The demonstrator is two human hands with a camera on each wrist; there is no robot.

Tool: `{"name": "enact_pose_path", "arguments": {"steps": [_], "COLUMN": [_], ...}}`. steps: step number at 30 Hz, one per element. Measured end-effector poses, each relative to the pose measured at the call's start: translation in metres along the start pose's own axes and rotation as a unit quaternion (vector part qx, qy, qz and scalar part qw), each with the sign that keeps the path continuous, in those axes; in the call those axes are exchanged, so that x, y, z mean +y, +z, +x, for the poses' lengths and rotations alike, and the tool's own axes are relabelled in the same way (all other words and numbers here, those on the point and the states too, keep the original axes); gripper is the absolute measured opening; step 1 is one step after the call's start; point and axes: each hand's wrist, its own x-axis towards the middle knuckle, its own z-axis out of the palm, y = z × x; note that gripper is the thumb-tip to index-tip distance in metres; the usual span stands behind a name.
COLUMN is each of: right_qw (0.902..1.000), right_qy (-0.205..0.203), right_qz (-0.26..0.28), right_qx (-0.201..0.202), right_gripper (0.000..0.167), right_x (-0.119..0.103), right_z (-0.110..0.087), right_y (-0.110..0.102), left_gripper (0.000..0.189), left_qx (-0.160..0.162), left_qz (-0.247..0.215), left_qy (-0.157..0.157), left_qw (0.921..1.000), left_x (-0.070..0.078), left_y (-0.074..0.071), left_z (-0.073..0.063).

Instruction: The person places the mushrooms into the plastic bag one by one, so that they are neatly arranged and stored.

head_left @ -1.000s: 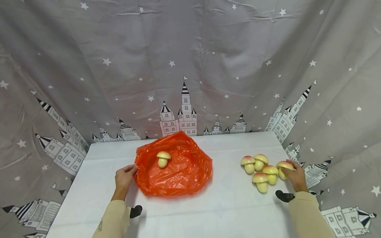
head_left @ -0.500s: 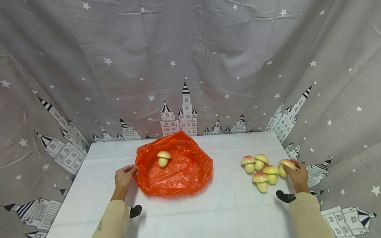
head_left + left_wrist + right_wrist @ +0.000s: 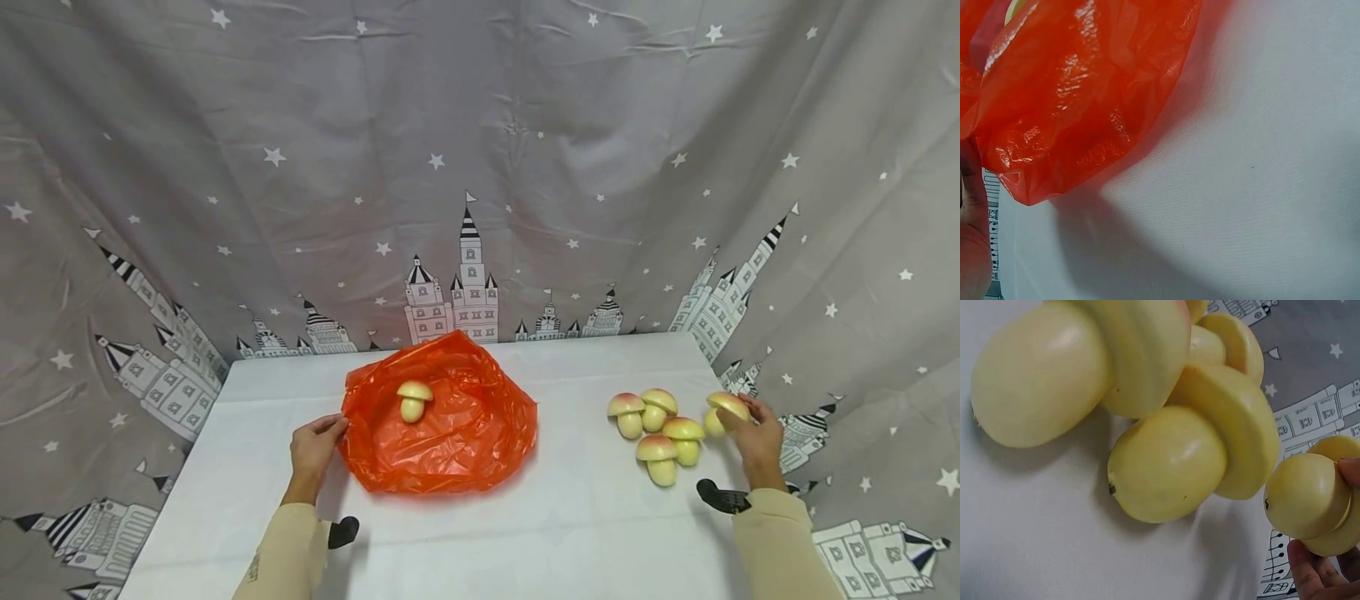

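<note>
– How should the mushroom (image 3: 724,403) be handled well?
– It is pinched at the cap by the fingers of the right hand (image 3: 761,442), beside the four other mushrooms (image 3: 683,427) on the bench (image 3: 570,517). It should be kept clear of them, so that none is knocked. The edge of the red bag (image 3: 442,482), pinched by the fingers of the left hand (image 3: 313,448), should be held gently, so that its mouth is not closed.
– And what has been changed since one second ago?
– The mushroom has been drawn away from the group, and a gap is now seen. The left hand and the bag have hardly been moved.
</note>
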Motion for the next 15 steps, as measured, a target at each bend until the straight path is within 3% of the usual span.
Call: {"name": "enact_pose_path", "arguments": {"steps": [15], "right_qw": [0.9982], "right_qy": [-0.008], "right_qz": [0.054], "right_qx": [-0.026], "right_gripper": [0.043], "right_x": [-0.021], "right_z": [-0.012], "right_y": [0.011], "left_gripper": [0.038], "left_qx": [0.008], "left_qz": [0.000], "left_qy": [-0.001], "left_qw": [1.0000], "left_x": [-0.001], "left_y": [0.000], "left_z": [0.000]}}
